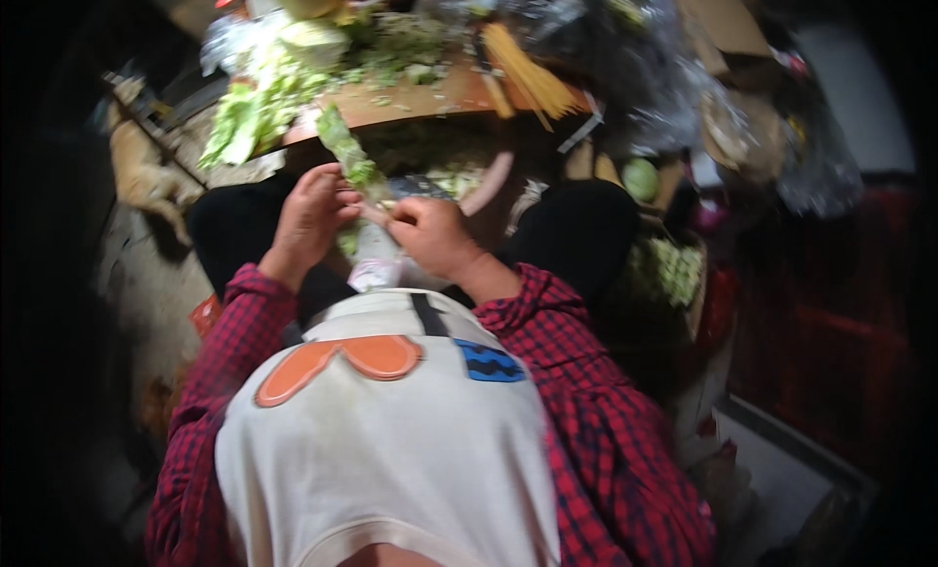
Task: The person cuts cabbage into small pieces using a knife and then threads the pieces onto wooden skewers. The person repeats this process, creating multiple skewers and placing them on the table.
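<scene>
Between my two hands, just beyond my lap, a long strip of leafy green vegetable (344,147) slants up toward the board. My left hand (315,204) holds it from the left side, fingers bent around its lower part. At its lower end my right hand (432,233) is closed, thumb and fingers pinched together on it. Behind the strip stands a wooden board (410,101) with chopped greens (403,39) on top. Larger pale green leaves (253,116) hang over its left edge. Under the board, a pink-rimmed tub (492,184) holds pale vegetable pieces.
A bundle of thin yellow sticks (524,72) lies on the board beside a knife-like tool's wooden handle (498,96). Clear plastic bags (637,90) crowd the right. A round green vegetable (640,179) and a box of greens (678,274) are at right; a tan animal (143,164) lies left.
</scene>
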The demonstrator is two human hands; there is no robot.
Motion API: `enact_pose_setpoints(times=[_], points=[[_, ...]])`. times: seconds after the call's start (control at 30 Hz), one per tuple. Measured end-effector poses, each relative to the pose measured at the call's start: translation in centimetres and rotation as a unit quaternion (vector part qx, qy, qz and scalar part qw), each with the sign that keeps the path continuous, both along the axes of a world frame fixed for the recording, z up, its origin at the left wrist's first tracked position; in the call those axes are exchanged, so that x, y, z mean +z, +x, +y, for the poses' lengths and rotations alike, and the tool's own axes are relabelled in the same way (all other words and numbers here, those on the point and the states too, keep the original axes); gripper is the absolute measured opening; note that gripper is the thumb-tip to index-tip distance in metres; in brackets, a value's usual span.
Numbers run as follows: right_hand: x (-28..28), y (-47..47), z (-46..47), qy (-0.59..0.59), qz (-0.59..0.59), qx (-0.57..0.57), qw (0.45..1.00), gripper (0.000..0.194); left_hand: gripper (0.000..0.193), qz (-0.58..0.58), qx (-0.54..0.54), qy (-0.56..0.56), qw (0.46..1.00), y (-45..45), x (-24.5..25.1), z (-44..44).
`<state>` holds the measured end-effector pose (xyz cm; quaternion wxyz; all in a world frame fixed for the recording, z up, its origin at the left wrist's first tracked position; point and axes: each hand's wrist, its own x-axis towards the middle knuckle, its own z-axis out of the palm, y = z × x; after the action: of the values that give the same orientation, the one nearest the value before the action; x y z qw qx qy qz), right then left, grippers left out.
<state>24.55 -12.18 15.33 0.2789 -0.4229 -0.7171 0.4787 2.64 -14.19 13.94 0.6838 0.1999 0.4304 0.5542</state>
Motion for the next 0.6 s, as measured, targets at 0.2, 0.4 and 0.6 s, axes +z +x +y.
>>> enact_pose_setpoints(times=[0.2,0.4,0.6], points=[[5.4,6.1,-0.9,0.025,0.16,-0.179,0.971,0.012,0.022,-0.021,-0.03,-0.104,0.994,-0.5,-1.8,-0.1],[6.9,18.3,-2.8,0.012,0.156,-0.394,0.906,0.015,0.014,0.043,-0.076,-0.147,0.985,1.8,-2.1,-0.3],[-6.6,32.2,-9.2,0.018,-0.108,-0.52,0.847,0.019,0.015,0.112,-0.104,-0.191,0.969,2.4,-3.2,-0.3]])
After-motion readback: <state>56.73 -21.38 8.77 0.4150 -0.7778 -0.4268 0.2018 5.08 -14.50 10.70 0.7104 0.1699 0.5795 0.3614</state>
